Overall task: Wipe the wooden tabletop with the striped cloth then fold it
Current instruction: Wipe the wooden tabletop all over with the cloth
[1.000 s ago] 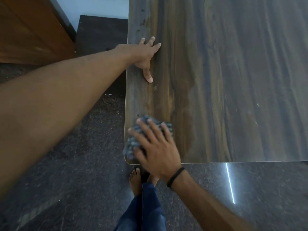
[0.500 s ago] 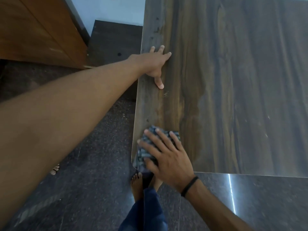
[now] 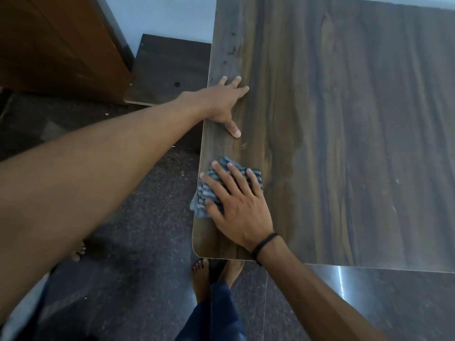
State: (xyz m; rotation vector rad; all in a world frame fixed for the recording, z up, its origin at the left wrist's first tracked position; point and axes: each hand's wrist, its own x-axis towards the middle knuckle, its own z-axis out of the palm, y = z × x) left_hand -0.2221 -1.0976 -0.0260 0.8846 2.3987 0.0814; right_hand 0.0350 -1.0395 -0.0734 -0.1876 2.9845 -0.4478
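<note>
The right hand (image 3: 242, 207) presses flat, fingers spread, on the bunched striped cloth (image 3: 204, 193) by the counter (image 3: 344, 143) edge. The left hand (image 3: 222, 102) lies flat farther up, holding nothing. Best to push down and slide in long rows.

From my feed: desk (image 3: 344, 119) is brown wood grain with grey and darker streaks. Cloth (image 3: 204, 195) is grey-blue with dark stripes. Wristband (image 3: 264, 244) black, trousers (image 3: 216, 316) dark blue. Floor (image 3: 138, 217) dark with fine pale speckle. Door (image 3: 61, 45) reddish-brown wood, wall (image 3: 160, 16) pale blue, low board (image 3: 167, 67) dark brown
</note>
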